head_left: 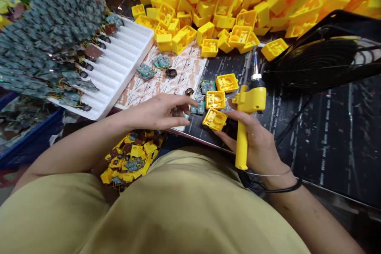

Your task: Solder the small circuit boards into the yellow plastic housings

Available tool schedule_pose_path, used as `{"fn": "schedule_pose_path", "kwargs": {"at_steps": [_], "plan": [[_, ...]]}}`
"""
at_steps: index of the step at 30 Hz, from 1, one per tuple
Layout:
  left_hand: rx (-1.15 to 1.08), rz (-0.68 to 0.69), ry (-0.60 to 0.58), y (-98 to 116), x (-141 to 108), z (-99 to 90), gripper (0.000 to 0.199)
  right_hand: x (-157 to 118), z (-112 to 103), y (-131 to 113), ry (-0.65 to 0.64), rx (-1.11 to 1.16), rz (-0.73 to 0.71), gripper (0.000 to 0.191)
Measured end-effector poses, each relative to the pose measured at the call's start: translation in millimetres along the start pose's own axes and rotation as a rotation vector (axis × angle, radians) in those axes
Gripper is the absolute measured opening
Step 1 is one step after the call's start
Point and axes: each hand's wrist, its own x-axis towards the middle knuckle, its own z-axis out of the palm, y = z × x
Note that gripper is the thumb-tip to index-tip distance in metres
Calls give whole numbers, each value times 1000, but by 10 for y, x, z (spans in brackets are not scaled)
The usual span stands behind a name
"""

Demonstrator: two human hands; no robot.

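My right hand (259, 139) is wrapped around a yellow soldering gun (241, 143), its metal tip pointing away from me. Fingers of that hand also reach to the nearest yellow plastic case (214, 120), which lies open side up. Two more open yellow cases, a middle one (215, 100) and a farther one (227, 83), sit just beyond it. To their left are small green circuit boards, one near (197, 107) and one farther (208, 86). My left hand (162, 112) hovers beside the nearer board, thumb and fingers apart; something small and greenish shows partly between them.
A white ridged tray (131, 53) at left bears many wired boards. Loose boards (145, 71) and a small black round part (171, 72) lie beside it. Yellow cases (178, 41) are heaped at the back. A black fan (321, 59) stands right. Filled cases (133, 162) are below the table edge.
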Motion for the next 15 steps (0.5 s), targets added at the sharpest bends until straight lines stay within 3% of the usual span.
{"fn": "schedule_pose_path", "kwargs": {"at_steps": [2,6,11,15], "plan": [[-9,-10,78,-90,-30,26,44,-12,-32,9,2,2,-5,56],[198,28,177,-145,-54,112,29,-36,-89,32,-2,12,-9,61],[483,96,274,-52,122,426,18,-59,-79,47,-1,1,-9,64],[461,153,356,-105,213,524,17,-63,-149,18,-18,-7,-9,67]]}}
